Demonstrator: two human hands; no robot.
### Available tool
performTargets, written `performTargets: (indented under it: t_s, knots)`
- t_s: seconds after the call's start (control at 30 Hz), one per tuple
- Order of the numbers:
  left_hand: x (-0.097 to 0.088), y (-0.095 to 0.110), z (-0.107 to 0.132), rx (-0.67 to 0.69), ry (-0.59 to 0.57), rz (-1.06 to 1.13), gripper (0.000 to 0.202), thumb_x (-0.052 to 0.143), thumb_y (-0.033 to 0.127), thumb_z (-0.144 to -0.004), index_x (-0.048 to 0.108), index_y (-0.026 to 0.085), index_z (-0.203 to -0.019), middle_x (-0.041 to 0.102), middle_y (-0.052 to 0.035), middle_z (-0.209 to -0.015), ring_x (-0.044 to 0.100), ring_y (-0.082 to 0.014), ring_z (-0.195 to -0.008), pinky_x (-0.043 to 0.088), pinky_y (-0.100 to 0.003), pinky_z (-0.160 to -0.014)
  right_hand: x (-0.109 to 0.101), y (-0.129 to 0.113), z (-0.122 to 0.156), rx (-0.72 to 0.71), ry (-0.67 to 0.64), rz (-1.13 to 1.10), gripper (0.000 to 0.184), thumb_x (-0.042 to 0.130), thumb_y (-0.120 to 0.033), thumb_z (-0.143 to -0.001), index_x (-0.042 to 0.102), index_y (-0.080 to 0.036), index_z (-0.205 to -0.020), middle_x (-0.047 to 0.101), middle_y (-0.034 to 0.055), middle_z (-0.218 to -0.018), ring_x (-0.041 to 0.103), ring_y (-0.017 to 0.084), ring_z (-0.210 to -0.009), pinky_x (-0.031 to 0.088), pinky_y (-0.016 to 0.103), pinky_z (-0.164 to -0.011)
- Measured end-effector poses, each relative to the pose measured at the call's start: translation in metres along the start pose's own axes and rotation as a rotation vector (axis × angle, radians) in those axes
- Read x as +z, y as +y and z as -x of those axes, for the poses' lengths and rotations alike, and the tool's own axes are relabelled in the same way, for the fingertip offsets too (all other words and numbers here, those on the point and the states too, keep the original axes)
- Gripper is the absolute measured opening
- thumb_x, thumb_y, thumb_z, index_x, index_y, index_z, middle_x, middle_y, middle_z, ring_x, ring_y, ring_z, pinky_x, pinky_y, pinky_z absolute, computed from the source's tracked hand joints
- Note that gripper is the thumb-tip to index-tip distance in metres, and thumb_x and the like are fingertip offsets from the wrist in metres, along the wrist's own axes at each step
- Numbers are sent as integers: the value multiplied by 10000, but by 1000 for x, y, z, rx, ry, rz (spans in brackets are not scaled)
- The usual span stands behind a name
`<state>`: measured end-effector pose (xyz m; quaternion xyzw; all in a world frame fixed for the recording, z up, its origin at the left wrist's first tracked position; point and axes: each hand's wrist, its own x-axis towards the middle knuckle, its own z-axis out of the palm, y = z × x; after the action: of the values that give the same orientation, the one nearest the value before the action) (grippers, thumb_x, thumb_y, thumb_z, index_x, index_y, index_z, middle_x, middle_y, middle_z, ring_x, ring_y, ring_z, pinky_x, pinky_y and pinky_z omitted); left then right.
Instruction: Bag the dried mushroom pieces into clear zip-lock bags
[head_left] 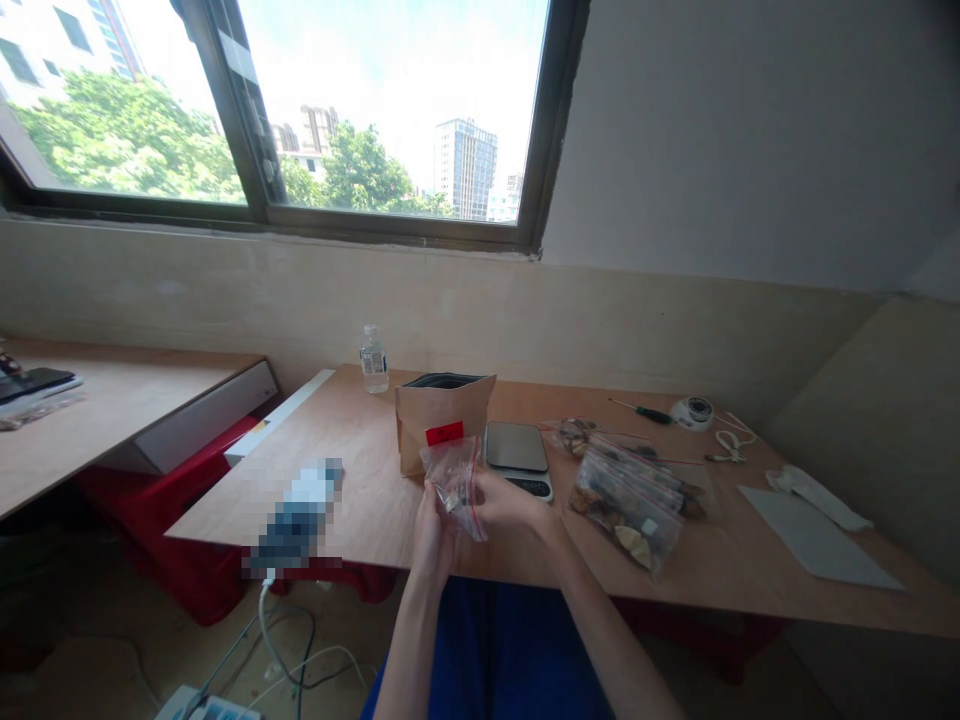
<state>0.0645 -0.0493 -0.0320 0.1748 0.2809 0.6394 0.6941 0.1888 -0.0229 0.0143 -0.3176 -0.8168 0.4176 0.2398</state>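
My left hand (433, 535) and my right hand (510, 502) meet in front of me, both gripping a small clear zip bag (454, 483) with a red-striped seal and brown pieces inside. A kraft paper bag (439, 425) with a red label stands just beyond them, its black lining showing at the mouth. To its right sits a digital kitchen scale (519, 458), partly behind my right hand. A larger clear zip bag of dried brown pieces (628, 507) lies to the right of my right hand.
The plywood table (375, 500) holds a water bottle (373, 360), a small bag (574, 437), a screwdriver (641, 411), a tape roll (694, 412), white-handled snips (727, 447), a grey sheet (814, 537), and a pixelated object (296, 515) at the near-left edge. Another table stands left.
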Motion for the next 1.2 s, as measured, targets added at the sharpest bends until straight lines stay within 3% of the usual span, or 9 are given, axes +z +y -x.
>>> performTargets:
  t_s: [0.2, 0.4, 0.53, 0.73, 0.93, 1.07, 1.2]
  knots:
    - [-6, -4, -1, 7, 32, -34, 323, 544, 406, -835, 643, 145, -999, 706, -75, -939, 661, -162, -840, 525, -272, -775, 13, 16, 1, 62, -75, 101, 133, 574, -95, -721, 615, -160, -829, 652, 3, -828, 570, 132, -717, 447, 218, -684]
    - [-11, -4, -5, -13, 27, 19, 356, 572, 408, -816, 624, 154, -1059, 691, -90, -1002, 656, -184, -890, 510, -314, -840, 12, 18, 1, 118, -48, 136, 143, 521, -50, -722, 618, -148, -761, 656, 4, -788, 569, 126, -689, 424, 203, -647]
    - [-11, 0, -8, -19, -19, 54, 390, 533, 410, -840, 595, 158, -1131, 667, -112, -1078, 639, -205, -960, 499, -340, -875, 10, 20, 2, 109, 57, 120, 210, 469, -13, -732, 628, -145, -767, 655, 4, -801, 563, 122, -688, 411, 200, -640]
    - [-15, 1, -10, -34, -40, 115, 391, 492, 395, -867, 576, 161, -1168, 642, -115, -1132, 620, -201, -1004, 473, -340, -920, 5, 23, 3, 92, 189, 176, 224, 523, -36, -752, 688, -165, -832, 641, 29, -835, 578, 148, -756, 430, 228, -694]
    - [-21, -1, -12, -49, -75, 108, 417, 475, 422, -870, 576, 138, -1158, 639, -127, -1127, 619, -211, -1003, 457, -382, -944, -3, 10, 5, 76, 277, 243, 148, 560, -123, -818, 700, -174, -829, 613, 51, -902, 582, 150, -816, 443, 251, -760]
    - [-27, -1, -15, -68, -83, 90, 423, 452, 435, -877, 547, 167, -1191, 627, -120, -1151, 613, -224, -1030, 467, -423, -930, -20, -5, 9, 76, 412, 286, 117, 586, -224, -838, 691, -177, -853, 592, 28, -826, 571, 125, -713, 446, 244, -696]
    - [-30, 2, -15, -53, -41, 78, 424, 453, 427, -879, 494, 225, -1249, 577, -109, -1237, 613, -234, -1036, 493, -449, -892, -52, -26, -4, -16, 582, 375, 130, 584, -266, -844, 670, -185, -897, 581, 17, -835, 563, 124, -729, 440, 245, -698]
